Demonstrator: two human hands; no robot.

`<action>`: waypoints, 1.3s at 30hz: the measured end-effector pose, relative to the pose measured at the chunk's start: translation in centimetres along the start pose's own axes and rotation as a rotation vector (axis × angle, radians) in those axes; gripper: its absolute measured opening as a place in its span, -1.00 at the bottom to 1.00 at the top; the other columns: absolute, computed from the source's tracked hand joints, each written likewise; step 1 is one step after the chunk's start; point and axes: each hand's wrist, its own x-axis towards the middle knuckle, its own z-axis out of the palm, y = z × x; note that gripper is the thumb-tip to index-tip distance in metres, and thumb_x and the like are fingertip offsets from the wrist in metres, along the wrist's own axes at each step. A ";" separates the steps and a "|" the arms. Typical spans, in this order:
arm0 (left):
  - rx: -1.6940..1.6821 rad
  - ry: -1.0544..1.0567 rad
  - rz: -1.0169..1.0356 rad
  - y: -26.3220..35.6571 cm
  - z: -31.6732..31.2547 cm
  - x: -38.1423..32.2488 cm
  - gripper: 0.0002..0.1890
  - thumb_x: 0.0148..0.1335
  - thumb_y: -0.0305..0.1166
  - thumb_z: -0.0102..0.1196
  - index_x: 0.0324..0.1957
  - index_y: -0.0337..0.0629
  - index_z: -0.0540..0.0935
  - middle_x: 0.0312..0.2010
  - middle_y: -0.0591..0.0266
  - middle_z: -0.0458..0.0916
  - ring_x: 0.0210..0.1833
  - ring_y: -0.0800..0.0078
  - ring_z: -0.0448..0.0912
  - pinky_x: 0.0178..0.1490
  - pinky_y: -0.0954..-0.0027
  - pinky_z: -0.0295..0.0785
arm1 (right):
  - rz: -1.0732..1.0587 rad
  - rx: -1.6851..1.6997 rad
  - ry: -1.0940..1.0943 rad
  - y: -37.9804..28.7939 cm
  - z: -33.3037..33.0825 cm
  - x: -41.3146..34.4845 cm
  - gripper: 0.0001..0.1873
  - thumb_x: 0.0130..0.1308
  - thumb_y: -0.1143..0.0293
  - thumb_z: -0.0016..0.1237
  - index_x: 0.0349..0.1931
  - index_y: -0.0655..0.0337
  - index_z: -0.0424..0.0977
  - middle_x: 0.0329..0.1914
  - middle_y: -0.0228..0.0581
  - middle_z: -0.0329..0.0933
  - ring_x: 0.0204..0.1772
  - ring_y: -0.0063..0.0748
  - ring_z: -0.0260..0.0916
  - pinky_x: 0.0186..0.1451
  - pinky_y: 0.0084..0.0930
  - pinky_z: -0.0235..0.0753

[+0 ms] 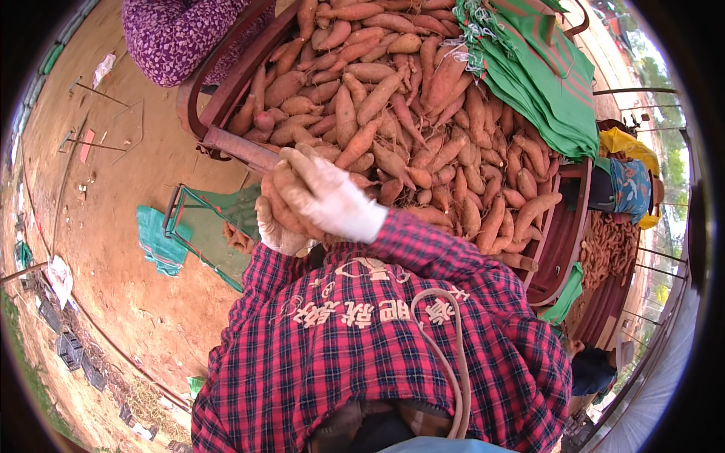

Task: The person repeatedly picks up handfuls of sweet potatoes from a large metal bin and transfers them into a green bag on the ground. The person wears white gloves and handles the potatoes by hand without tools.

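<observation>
My right hand (334,195), in a soiled white work glove, lies over reddish-brown sweet potatoes (277,204) with its fingers curled down. Beneath them my left hand (277,232), also gloved, is closed around their lower side. How many I am holding cannot be made out, as the gloves cover part of them. Both hands are above the front edge of a red metal cart bed (243,148), which is heaped with loose sweet potatoes (391,102). Just left of my hands, a green mesh sack (226,209) hangs on a metal frame (171,210), with some sweet potatoes beside it.
Stacked green woven sacks (544,85) cover the cart's right side. A teal sack (161,240) lies on the dirt ground. Someone in purple patterned clothing (175,39) is at the cart's far left. Another person (628,187) stands to the right, near more sweet potatoes (606,249).
</observation>
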 end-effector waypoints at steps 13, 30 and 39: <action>-0.264 -0.207 -0.122 1.1 -0.8 -4.1 -0.27 0.31 0.16 0.17 0.46 0.44 0.22 0.62 0.17 -0.18 0.60 -0.34 -0.14 0.43 -0.53 0.06 | 0.899 -0.030 0.446 24.1 -10.5 9.7 -0.28 0.21 -0.11 0.24 0.10 0.43 0.57 -0.01 0.05 0.67 0.04 -0.13 0.61 0.14 -0.34 0.54; -0.257 -0.122 0.125 1.7 -3.1 -8.6 -0.35 0.34 0.07 0.19 0.42 0.44 0.28 0.60 0.11 -0.14 0.56 -0.40 -0.04 0.45 -0.58 0.01 | 0.304 -0.519 -0.659 18.4 6.7 18.4 0.03 0.12 0.20 0.27 0.57 -0.23 -0.05 0.41 0.01 0.33 0.44 0.07 0.28 0.43 -0.26 0.35; -0.273 -0.055 0.060 1.8 -3.2 -7.7 -0.26 0.27 0.10 0.26 0.44 0.40 0.28 0.63 0.20 -0.20 0.60 -0.28 -0.12 0.46 -0.53 0.04 | 0.192 -0.460 -0.455 23.8 8.1 18.3 -0.33 0.23 -0.02 0.08 0.32 0.05 0.38 0.31 -0.01 0.45 0.33 0.03 0.38 0.37 -0.25 0.37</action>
